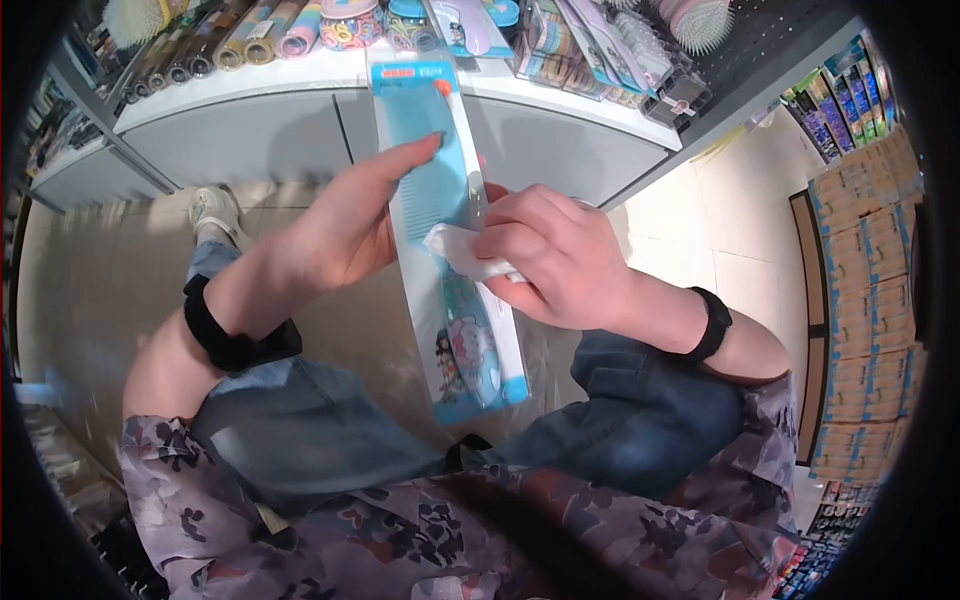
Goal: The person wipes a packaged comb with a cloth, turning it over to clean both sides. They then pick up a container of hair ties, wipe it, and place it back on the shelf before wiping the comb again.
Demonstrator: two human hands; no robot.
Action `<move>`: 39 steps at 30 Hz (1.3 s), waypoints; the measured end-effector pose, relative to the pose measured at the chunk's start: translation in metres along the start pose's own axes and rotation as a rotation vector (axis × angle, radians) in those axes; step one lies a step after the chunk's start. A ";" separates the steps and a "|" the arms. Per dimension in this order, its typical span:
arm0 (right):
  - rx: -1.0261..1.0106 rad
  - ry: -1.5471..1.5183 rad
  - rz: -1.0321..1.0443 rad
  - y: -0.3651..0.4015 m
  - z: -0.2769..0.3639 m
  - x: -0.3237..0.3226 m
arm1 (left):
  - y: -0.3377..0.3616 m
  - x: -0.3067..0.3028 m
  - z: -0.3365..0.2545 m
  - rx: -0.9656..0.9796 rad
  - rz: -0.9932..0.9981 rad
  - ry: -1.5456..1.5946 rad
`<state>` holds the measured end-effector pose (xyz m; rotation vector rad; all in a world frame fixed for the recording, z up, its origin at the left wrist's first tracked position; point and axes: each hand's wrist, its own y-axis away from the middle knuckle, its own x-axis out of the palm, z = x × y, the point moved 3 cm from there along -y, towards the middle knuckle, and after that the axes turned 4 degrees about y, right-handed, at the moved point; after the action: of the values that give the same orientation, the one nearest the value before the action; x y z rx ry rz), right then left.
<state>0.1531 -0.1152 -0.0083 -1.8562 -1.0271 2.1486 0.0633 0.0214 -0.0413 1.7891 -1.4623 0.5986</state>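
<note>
A packaged comb (pixel 455 340) in a long blue-and-white blister pack is held up before me, tilted slightly, its lower end over my lap. My left hand (pixel 365 215) grips the pack's left edge, thumb across the front and fingers behind. Bunched in my right hand (pixel 555 255) is a white tissue (pixel 460 250), pressed against the middle of the pack's front. The comb's teeth show through the clear plastic, with cartoon figures printed lower down. My right fingers curl over most of the tissue.
Ahead is a white shelf (pixel 270 95) with rolled tubes, jars of hair ties (pixel 350 25) and packaged goods. Hairbrushes (pixel 695 22) hang above. Stacked tissue packs (pixel 870 260) stand at the right. Grey cabinet fronts (pixel 240 145) lie below the shelf.
</note>
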 end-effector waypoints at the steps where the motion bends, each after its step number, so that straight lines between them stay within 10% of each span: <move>1: 0.022 0.040 -0.010 -0.002 -0.002 -0.004 | 0.001 0.001 0.001 -0.018 -0.015 0.045; 7: -0.252 0.094 0.029 0.006 0.015 0.004 | -0.001 -0.001 -0.005 0.080 0.034 0.002; 15: 0.766 -0.413 0.071 0.011 -0.026 0.006 | 0.008 -0.008 -0.037 0.466 -0.125 0.033; 20: 0.990 -1.134 0.280 0.022 -0.034 0.020 | 0.007 -0.010 -0.036 0.443 -0.162 -0.001; 31: 1.273 -1.151 -0.218 0.008 -0.100 -0.007 | -0.003 -0.038 -0.031 0.310 -0.359 0.078; 39: 1.341 -0.915 -0.091 -0.009 -0.166 -0.011 | -0.003 -0.045 -0.028 0.272 -0.398 0.026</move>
<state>0.3045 -0.0461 0.0031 -0.2152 0.3777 2.4953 0.0584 0.0716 -0.0577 2.1989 -0.9985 0.6301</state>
